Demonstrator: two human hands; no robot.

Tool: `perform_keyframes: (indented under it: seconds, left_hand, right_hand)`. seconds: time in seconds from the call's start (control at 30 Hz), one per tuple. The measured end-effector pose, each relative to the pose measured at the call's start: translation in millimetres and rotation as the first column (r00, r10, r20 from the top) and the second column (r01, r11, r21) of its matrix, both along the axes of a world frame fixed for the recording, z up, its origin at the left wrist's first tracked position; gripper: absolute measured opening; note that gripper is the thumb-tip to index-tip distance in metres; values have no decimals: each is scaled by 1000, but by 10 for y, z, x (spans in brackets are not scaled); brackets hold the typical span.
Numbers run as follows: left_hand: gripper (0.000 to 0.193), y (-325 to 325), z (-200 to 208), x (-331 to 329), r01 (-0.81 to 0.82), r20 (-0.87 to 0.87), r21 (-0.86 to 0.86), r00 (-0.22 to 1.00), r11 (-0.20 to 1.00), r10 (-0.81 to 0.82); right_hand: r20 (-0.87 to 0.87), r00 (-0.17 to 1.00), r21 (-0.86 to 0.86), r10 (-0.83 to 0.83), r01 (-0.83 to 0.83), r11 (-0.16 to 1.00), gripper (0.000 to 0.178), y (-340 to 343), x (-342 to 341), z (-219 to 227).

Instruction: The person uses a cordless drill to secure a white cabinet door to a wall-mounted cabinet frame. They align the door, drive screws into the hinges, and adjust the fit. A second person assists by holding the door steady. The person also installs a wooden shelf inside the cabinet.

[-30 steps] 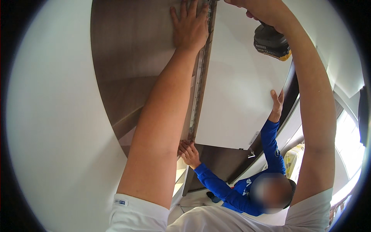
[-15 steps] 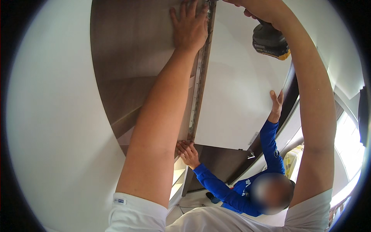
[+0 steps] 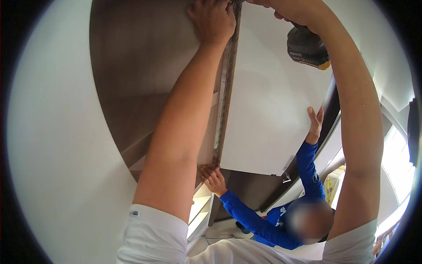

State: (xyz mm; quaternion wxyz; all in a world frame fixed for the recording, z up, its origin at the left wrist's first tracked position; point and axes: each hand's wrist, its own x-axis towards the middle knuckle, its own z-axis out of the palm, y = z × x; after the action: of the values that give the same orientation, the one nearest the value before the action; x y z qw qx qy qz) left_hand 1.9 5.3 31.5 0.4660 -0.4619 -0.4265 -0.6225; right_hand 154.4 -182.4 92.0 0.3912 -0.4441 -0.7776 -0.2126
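Door panel [image 3: 272, 97], white, stands beside a long metal hinge strip [image 3: 222, 88] along the edge of a dark cabinet [image 3: 136, 48]. The right hand [image 3: 290, 8] is wrapped around the handle of a power drill [image 3: 307, 47]; the drill's nose is out of view. The left hand [image 3: 214, 20] lies at the top of the strip, fingers partly bent; whether it grips anything cannot be told. A co-worker's one hand [image 3: 315, 122] supports the panel's far edge; the other hand [image 3: 214, 179] is at the strip's lower end.

Likely faults: panel sag or misalignment, if the co-worker's support slackens; injury to the left hand, if the drill bit slips.

Markings: small print on the drill's battery, a sleeve tag [image 3: 135, 214], and lettering on the co-worker's blue shirt [image 3: 274, 215].
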Motion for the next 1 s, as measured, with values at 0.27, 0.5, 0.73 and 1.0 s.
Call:
perform_keyframes:
  seconds: [0.27, 0.5, 0.73, 1.0]
  left_hand:
    - [28, -74, 108, 57, 41, -39, -61, 998, 997, -43]
    - [27, -11, 95, 34, 27, -36, -1, 999, 1000, -27]
    - [26, -39, 140, 52, 32, -13, -15, 999, 999, -32]
    - [26, -45, 129, 74, 56, -17, -30, 998, 998, -56]
  right_hand:
    - [0, 1000, 81, 24, -24, 996, 34, 117, 150, 10]
    - [11, 1000, 72, 19, -20, 997, 33, 79, 158, 32]
    - [46, 999, 107, -15, 10, 994, 33, 90, 172, 40]
    - [20, 1000, 111, 21, -23, 994, 34, 98, 211, 3]
